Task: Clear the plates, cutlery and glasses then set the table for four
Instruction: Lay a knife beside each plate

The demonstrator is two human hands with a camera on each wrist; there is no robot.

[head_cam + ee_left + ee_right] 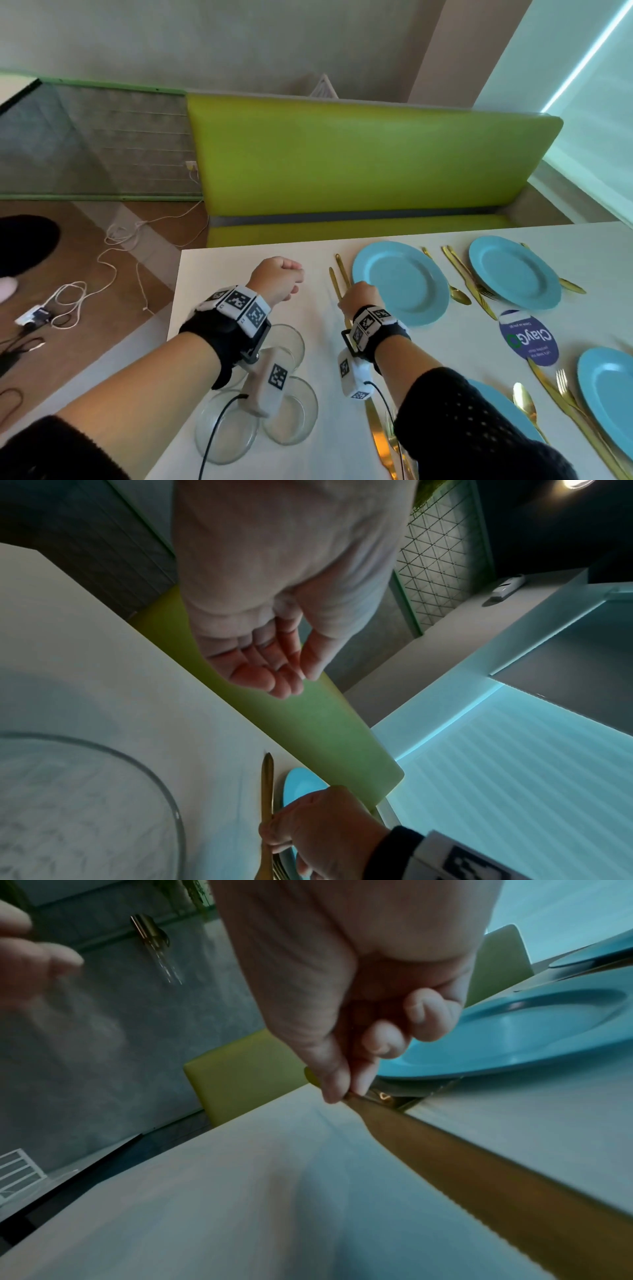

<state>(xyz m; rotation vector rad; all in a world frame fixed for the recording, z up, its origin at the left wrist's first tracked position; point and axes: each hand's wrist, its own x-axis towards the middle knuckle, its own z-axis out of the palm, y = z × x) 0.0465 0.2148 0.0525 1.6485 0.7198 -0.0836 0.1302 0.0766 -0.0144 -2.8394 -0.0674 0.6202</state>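
**Table setting at a lime-green padded bench (359, 154), white counter (239, 260) in front.**
Round light-blue plate (400, 284) flat on counter. Clear round glass dishes (298, 421) overlapping at the near edge. Left grip (277, 277) loosely curled, empty, above counter. Right grip (359, 298) pinches slim gold knife (462, 1158) between thumb and forefinger, just left of plate.

Right grip (342, 974) comes down from the top, thumb and fingertips (330, 1081) pinching the handle of a gold knife (462, 1164). The serrated blade runs toward the lower right, low over the white bench (205, 1191). A blue plate (514, 1042) sits on the bench just right of the grip, with a second plate (596, 953) behind it. Green seat back (240, 1080) stands past the bench edge. Left grip (27, 955) is blurred at the upper left edge. Wall lamp (150, 936) hangs on the grey wall.
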